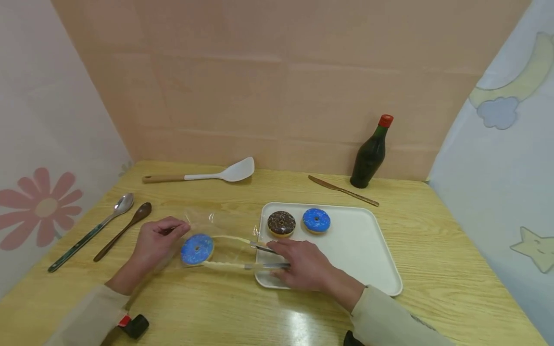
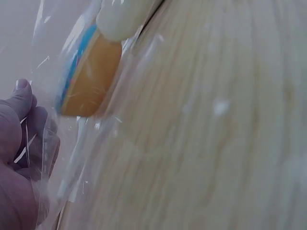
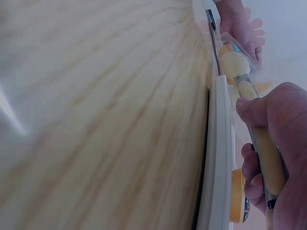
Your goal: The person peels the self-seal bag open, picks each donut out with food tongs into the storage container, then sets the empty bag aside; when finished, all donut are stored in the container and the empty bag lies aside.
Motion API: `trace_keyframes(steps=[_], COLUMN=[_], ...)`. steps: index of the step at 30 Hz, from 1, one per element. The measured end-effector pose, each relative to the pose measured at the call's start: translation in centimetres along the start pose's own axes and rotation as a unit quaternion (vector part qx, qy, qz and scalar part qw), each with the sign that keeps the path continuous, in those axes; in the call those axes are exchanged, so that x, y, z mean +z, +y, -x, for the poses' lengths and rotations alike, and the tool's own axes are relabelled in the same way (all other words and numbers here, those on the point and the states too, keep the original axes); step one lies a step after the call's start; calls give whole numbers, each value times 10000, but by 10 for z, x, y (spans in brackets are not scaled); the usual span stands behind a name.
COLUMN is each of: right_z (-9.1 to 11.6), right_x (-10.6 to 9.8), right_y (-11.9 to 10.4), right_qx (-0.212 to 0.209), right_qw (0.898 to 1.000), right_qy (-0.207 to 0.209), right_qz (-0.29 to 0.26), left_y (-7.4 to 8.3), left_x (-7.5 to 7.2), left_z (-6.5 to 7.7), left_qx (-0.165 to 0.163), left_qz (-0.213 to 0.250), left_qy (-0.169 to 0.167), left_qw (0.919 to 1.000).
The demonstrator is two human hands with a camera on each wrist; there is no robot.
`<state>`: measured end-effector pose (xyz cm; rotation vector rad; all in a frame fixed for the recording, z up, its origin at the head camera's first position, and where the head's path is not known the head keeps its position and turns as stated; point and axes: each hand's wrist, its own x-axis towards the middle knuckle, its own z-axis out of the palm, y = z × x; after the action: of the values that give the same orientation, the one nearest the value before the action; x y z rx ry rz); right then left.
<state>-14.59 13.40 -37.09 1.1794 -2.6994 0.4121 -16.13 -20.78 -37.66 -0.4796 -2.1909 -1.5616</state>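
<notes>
My left hand (image 1: 157,240) pinches the edge of a clear plastic bag (image 1: 233,221) left of the tray. Inside the bag is a blue sprinkled donut (image 1: 197,249), its tan side (image 2: 93,76) showing through the film in the left wrist view. My right hand (image 1: 305,264) grips a pair of tongs (image 3: 266,158) with cream tips and metal arms. The tongs reach leftward into the bag, their tips on either side of the donut. Over the front left of the white tray (image 1: 359,250), the right hand holds the tongs' arms. A chocolate donut (image 1: 282,223) and another blue donut (image 1: 316,220) sit on the tray.
A white spatula (image 1: 238,170) with a wooden handle lies at the back left. On the left are a metal spoon (image 1: 124,203) and a brown wooden spoon (image 1: 142,211). Behind the tray lie a brown knife (image 1: 344,191) and a standing dark bottle (image 1: 369,158) with a red cap.
</notes>
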Motion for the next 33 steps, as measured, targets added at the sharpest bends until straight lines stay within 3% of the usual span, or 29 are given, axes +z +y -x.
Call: trace_keyframes(steps=[8, 21, 28, 33], right_z=[28, 85, 109, 125], right_x=[-14, -25, -36, -46], right_y=[5, 26, 38, 49], right_qx=[373, 608, 975, 1205], right_qw=[9987, 9909, 9812, 9762], right_qy=[185, 1146, 1565, 1758], right_qz=[-295, -370, -566, -399], left_y=[-26, -32, -32, -31], left_x=[-13, -16, -14, -14], left_z=[1, -1, -3, -4], left_qx=[-32, -156, -237, -207], left_qz=[-743, -965, -998, -1001], left_qy=[-116, -177, -227, -241], left_qw=[9972, 9951, 9945, 9945])
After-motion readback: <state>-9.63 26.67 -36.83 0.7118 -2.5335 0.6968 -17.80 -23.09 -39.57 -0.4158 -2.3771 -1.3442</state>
